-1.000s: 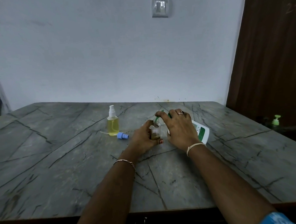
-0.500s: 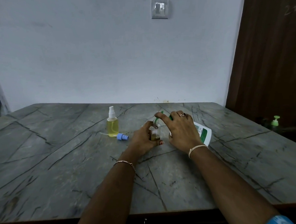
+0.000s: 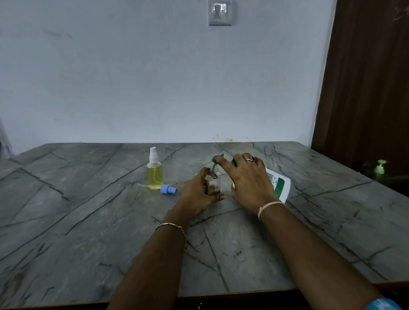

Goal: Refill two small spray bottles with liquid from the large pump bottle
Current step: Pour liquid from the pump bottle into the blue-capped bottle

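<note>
Head view only.

Left hand [image 3: 196, 193] wrapped around the open small bottle [image 3: 213, 183], fingers [image 3: 221, 197] closed on its lower body, bottle upright on the worktop [image 3: 84, 232]. Likely held that way to stop it tipping while fed from above. Shallow layer of yellowish liquid inside, so fill judged barely started.

Right hand [image 3: 248, 179] laid over the large pump bottle [image 3: 279, 184], bottle tilted toward the small one, green spout [image 3: 217, 163] aimed into its neck. Index finger extended along the spout, apparently steadying or pressing it. Remaining fingers draped over the pump head; grip closed on the bottle top, exact tightness not readable.

Second spray bottle [image 3: 155, 171] stood well left, white sprayer on, nearly full of yellow liquid: judged done. Blue spray cap [image 3: 168, 189] lay on its side just beside it, dip tube trailing left, presumably parked for the open bottle.

Hidden or unclear:
- Pump head and bottle shoulder covered by right hand.
- Spout tip to neck contact too small to confirm.
- No visible stream.
- Label unreadable.
- Another green pump bottle [image 3: 379, 167] at far right, dim, off the worktop.
</note>
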{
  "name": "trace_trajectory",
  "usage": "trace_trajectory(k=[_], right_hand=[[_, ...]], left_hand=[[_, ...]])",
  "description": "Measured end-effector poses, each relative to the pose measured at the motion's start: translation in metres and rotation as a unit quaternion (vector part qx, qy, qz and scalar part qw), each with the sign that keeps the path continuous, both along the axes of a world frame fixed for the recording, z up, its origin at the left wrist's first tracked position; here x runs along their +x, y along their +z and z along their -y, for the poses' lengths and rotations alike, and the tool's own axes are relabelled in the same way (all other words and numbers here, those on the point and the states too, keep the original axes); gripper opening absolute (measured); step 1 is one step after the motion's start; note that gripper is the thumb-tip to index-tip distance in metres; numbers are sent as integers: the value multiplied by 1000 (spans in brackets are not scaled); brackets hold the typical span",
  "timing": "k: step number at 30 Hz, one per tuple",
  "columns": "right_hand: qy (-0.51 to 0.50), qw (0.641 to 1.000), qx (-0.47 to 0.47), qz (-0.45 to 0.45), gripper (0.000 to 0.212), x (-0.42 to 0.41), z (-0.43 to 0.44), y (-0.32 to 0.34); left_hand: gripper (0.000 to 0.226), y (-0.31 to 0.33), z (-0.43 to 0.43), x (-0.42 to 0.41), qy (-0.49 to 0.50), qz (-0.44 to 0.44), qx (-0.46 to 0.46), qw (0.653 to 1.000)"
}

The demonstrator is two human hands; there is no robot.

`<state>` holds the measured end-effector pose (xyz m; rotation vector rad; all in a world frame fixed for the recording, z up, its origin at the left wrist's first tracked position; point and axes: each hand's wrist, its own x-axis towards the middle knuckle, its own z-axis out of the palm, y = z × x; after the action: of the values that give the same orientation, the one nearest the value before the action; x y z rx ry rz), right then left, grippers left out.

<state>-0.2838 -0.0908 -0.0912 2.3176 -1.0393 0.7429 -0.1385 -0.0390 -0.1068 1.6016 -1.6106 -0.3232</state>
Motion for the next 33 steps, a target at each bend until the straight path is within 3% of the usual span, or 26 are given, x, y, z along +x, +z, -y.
trace_trajectory(k=[7,19,28,33], right_hand=[[-9,1000,-6,-9,89,-2,4,-3],[5,1000,25,13,77,3,-1,4],[-4,1000,-2,-2,92,1,4,-3],[-10,1000,16,-4,87,0,1,0]], left_hand=[[67,0,-1,-1,8,18,-7,1000],[70,5,-6,-3,5,9,6,1000],[72,4,-6,-4,9,2,12,1000],[68,2,-4,-3,10,-3,9,1000]])
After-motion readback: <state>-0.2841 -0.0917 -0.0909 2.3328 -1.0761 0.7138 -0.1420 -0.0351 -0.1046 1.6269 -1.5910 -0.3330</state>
